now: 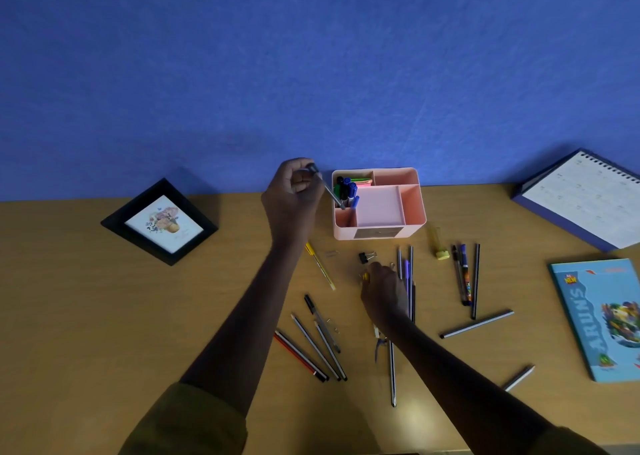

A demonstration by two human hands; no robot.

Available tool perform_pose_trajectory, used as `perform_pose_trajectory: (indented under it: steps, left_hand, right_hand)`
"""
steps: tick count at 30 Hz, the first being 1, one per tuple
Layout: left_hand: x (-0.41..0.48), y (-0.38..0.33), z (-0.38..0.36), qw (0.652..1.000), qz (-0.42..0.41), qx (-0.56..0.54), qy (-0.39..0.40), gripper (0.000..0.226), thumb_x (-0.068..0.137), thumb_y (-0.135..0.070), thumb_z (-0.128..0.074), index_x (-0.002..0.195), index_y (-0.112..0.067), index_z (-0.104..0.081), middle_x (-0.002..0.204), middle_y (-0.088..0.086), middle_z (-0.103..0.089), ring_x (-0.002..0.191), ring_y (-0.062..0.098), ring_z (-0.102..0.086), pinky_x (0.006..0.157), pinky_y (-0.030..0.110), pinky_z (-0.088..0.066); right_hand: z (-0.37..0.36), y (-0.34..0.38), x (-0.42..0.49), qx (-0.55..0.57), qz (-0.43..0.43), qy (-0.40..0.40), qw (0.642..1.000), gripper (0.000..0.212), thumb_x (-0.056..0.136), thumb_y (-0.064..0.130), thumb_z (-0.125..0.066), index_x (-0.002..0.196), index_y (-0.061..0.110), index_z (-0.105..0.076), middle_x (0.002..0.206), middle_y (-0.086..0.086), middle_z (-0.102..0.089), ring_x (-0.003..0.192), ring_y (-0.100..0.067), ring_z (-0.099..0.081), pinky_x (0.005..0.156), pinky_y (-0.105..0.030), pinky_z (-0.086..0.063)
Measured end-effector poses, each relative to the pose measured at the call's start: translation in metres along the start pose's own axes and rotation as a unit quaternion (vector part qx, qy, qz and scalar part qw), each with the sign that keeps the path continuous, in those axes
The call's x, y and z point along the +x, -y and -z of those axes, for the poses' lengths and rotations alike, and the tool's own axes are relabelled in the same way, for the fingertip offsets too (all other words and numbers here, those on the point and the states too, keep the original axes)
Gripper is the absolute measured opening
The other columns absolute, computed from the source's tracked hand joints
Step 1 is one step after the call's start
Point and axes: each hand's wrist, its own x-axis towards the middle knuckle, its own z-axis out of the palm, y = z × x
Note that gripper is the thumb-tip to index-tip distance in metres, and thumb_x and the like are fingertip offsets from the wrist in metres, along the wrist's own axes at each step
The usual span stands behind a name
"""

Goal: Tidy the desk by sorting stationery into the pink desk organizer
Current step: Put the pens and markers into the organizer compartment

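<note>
left hand [294, 191] pinches pen [327, 190] tipped into organizer [419, 212]; right hand [382, 290] curled, hold unclear.

A matt, wood-grained finish is shown by the table [104, 316], while the pink desk organizer [420, 212] is moulded in smooth plastic. The blue wall [311, 56] is left matt and faintly rough; the notebook [595, 316] is covered in smooth printed card, and white paper is seen on the calendar [581, 202].
</note>
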Motion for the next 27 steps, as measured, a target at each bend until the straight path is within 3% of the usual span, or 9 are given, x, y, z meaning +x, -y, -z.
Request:
perform_pose_trajectory:
  steps: [4, 8, 13, 18, 21, 27]
  left_hand:
    - [-0.004, 0.006, -0.010, 0.999, -0.031, 0.025, 0.029, 0.024, 0.094, -0.011, -0.079, 0.118, -0.008, -0.076, 0.104, -0.013, -0.076, 0.096, -0.005, -0.074, 0.078, 0.014, -0.061]
    - [-0.008, 0.016, -0.015, 0.995, -0.054, 0.046, 0.064, 0.022, 0.094, -0.006, -0.078, 0.116, -0.007, -0.075, 0.103, -0.006, -0.078, 0.091, -0.005, -0.073, 0.080, 0.016, -0.062]
    - [-0.012, 0.025, -0.020, 0.989, -0.077, 0.084, 0.096, 0.023, 0.096, -0.007, -0.078, 0.118, -0.004, -0.075, 0.109, 0.005, -0.080, 0.096, 0.010, -0.076, 0.083, 0.029, -0.066]
    - [-0.016, 0.034, -0.024, 0.981, -0.090, 0.132, 0.109, 0.027, 0.096, -0.010, -0.079, 0.122, -0.003, -0.075, 0.113, 0.009, -0.080, 0.100, 0.018, -0.078, 0.081, 0.037, -0.068]
    - [-0.018, 0.039, -0.026, 0.978, -0.086, 0.147, 0.117, 0.028, 0.097, -0.013, -0.079, 0.124, -0.005, -0.074, 0.115, 0.009, -0.080, 0.103, 0.017, -0.077, 0.082, 0.037, -0.068]
    - [-0.022, 0.049, -0.030, 0.972, -0.086, 0.173, 0.131, 0.029, 0.101, -0.020, -0.074, 0.127, -0.007, -0.074, 0.116, 0.006, -0.080, 0.105, 0.016, -0.076, 0.084, 0.036, -0.066]
  right_hand:
    - [-0.002, 0.006, 0.002, 0.045, -0.022, 0.000, 0.999, 0.018, 0.105, 0.016, -0.063, 0.122, 0.010, -0.067, 0.104, -0.005, -0.073, 0.085, -0.014, -0.069, 0.067, -0.028, -0.061]
    - [-0.002, 0.008, 0.000, 0.066, -0.029, 0.010, 0.997, 0.013, 0.101, 0.013, -0.064, 0.113, 0.010, -0.068, 0.094, -0.003, -0.070, 0.078, -0.012, -0.067, 0.061, -0.027, -0.057]
    - [0.003, 0.016, -0.006, 0.085, -0.044, -0.003, 0.995, 0.004, 0.095, 0.015, -0.067, 0.099, 0.017, -0.067, 0.079, 0.007, -0.062, 0.067, -0.003, -0.057, 0.053, -0.021, -0.042]
    - [0.022, 0.024, -0.010, 0.150, 0.004, -0.022, 0.988, 0.013, 0.090, 0.012, -0.075, 0.100, 0.017, -0.068, 0.086, 0.006, -0.067, 0.075, -0.007, -0.063, 0.061, -0.023, -0.054]
    - [0.039, 0.025, -0.012, 0.187, 0.038, -0.052, 0.980, 0.016, 0.092, 0.013, -0.077, 0.105, 0.017, -0.069, 0.090, 0.007, -0.069, 0.079, -0.006, -0.067, 0.065, -0.020, -0.057]
    - [0.091, 0.026, -0.003, 0.246, 0.106, -0.097, 0.959, 0.021, 0.098, 0.018, -0.076, 0.118, 0.016, -0.069, 0.107, 0.005, -0.075, 0.092, -0.007, -0.075, 0.075, -0.027, -0.066]
